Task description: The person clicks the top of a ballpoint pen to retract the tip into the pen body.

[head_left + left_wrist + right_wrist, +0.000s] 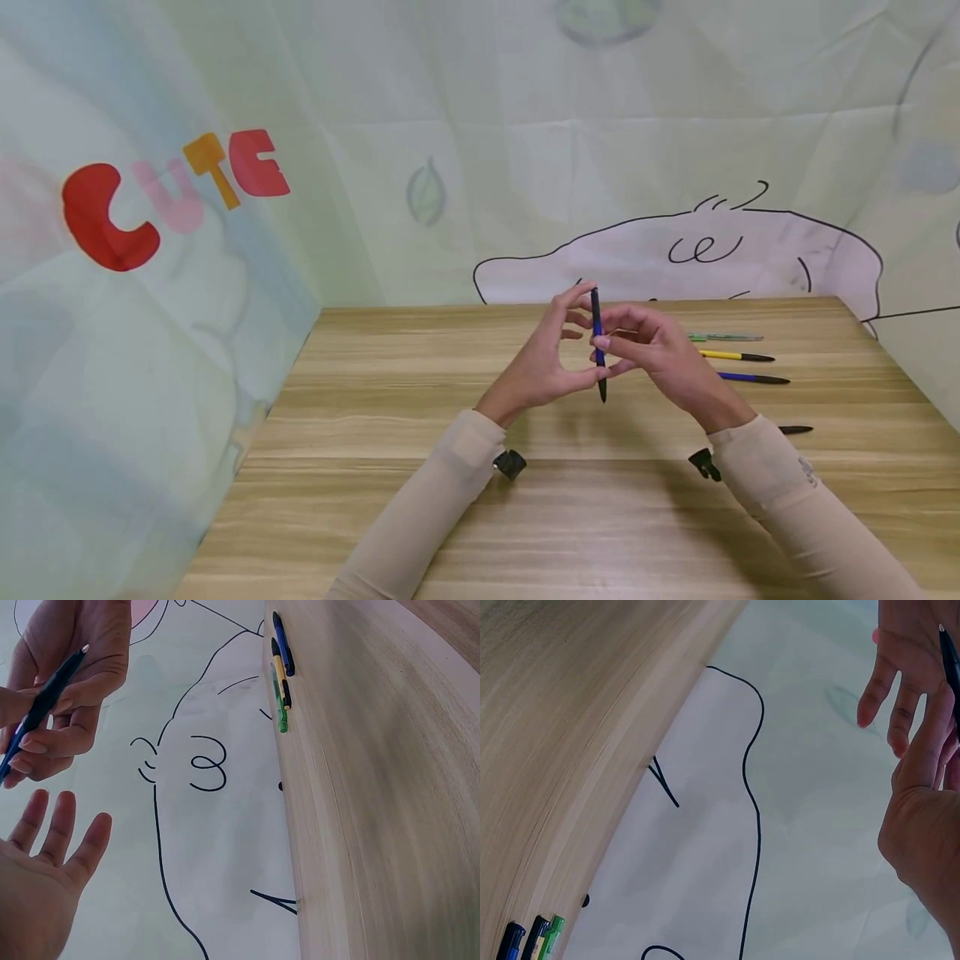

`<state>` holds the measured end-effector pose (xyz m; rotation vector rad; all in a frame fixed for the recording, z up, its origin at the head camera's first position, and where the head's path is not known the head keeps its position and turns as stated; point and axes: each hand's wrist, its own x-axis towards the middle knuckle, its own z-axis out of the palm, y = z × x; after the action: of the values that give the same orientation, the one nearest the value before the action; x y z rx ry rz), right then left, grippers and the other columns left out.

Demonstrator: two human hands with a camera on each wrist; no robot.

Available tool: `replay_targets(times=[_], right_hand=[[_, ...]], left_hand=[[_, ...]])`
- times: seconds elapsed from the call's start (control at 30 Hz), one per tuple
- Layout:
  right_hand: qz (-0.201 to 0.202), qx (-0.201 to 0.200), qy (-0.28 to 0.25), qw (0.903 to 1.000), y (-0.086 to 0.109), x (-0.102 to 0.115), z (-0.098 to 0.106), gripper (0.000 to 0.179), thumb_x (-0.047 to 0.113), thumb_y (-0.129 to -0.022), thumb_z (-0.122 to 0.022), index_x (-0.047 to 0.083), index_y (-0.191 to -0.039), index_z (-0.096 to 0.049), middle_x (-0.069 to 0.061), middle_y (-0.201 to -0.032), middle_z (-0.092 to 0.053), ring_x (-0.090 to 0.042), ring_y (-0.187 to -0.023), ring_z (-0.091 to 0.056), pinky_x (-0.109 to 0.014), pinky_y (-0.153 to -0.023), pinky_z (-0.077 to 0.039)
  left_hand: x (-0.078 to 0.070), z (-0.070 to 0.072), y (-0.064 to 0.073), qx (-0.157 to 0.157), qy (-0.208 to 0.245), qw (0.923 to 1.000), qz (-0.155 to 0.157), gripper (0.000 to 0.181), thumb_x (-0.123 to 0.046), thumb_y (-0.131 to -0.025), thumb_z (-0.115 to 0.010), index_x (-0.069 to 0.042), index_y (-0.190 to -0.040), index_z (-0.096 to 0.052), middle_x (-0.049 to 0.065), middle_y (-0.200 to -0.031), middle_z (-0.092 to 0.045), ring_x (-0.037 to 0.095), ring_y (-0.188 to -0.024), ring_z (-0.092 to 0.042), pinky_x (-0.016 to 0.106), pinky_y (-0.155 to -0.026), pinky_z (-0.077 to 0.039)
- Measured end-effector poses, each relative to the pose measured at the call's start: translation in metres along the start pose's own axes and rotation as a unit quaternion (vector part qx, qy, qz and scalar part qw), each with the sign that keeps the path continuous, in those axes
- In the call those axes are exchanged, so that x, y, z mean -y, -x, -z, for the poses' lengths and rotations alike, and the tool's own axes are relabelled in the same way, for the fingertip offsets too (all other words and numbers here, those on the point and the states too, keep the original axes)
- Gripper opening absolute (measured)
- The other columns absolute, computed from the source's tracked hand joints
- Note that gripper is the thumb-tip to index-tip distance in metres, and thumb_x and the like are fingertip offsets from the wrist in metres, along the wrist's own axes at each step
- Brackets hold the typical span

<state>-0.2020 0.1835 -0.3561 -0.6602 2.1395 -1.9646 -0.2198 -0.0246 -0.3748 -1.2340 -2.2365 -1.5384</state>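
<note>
A blue-and-black pen (597, 317) stands nearly upright above the table, its writing tip pointing down. My right hand (660, 350) pinches it near the middle between thumb and fingers. Opposite, my left hand (543, 358) spreads around the pen, index fingertip right at its upper end and thumb overlapping its lower part. In the left wrist view the pen (52, 690) slants across the right hand (86, 682), while fingers of the left hand (45, 877) stretch apart below. The right wrist view shows the pen (950, 664) in front of the left palm (911, 652).
On the wooden table (345, 492), to the right, lie a green pen (727, 337), a yellow pen (738, 356), a blue pen (753, 378) and a dark-tipped pen (795, 430) partly hidden by the right forearm. A printed curtain (375, 208) hangs behind and at the left.
</note>
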Motion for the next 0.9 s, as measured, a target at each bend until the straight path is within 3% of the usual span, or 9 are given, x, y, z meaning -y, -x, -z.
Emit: replay_targets(times=[0.37,0.67,0.9], right_hand=[[-0.004,0.009,0.011,0.9999,0.004,-0.005,0.005,0.028,0.016,-0.100,-0.066,0.002,-0.123,-0.062,-0.016,-0.113,-0.065,-0.027,-0.096,-0.069,-0.047,-0.077,-0.062],[-0.026,0.039,0.115,0.9923,0.014,-0.006,0.025,0.023,0.023,-0.101,-0.064,0.008,-0.118,-0.064,-0.015,-0.110,-0.067,-0.026,-0.097,-0.067,-0.043,-0.081,-0.062],[-0.028,0.049,0.176,0.9828,0.028,-0.010,0.043,0.016,0.022,-0.100,-0.066,0.013,-0.113,-0.068,-0.011,-0.105,-0.069,-0.026,-0.095,-0.066,-0.038,-0.079,-0.062]], left_hand=[[-0.004,0.001,0.002,0.015,-0.006,0.9998,0.010,0.102,-0.008,-0.081,-0.085,-0.021,-0.159,-0.020,0.008,-0.138,-0.045,0.023,-0.122,-0.053,0.044,-0.105,-0.049],[-0.004,0.012,0.009,0.031,-0.042,0.9986,0.006,0.092,-0.009,-0.083,-0.081,-0.024,-0.158,-0.029,0.007,-0.142,-0.046,0.017,-0.125,-0.051,0.040,-0.105,-0.050],[0.001,0.028,0.027,0.032,-0.061,0.9971,0.032,0.087,-0.004,-0.083,-0.078,-0.024,-0.156,-0.036,0.000,-0.140,-0.051,0.016,-0.122,-0.052,0.037,-0.102,-0.051]])
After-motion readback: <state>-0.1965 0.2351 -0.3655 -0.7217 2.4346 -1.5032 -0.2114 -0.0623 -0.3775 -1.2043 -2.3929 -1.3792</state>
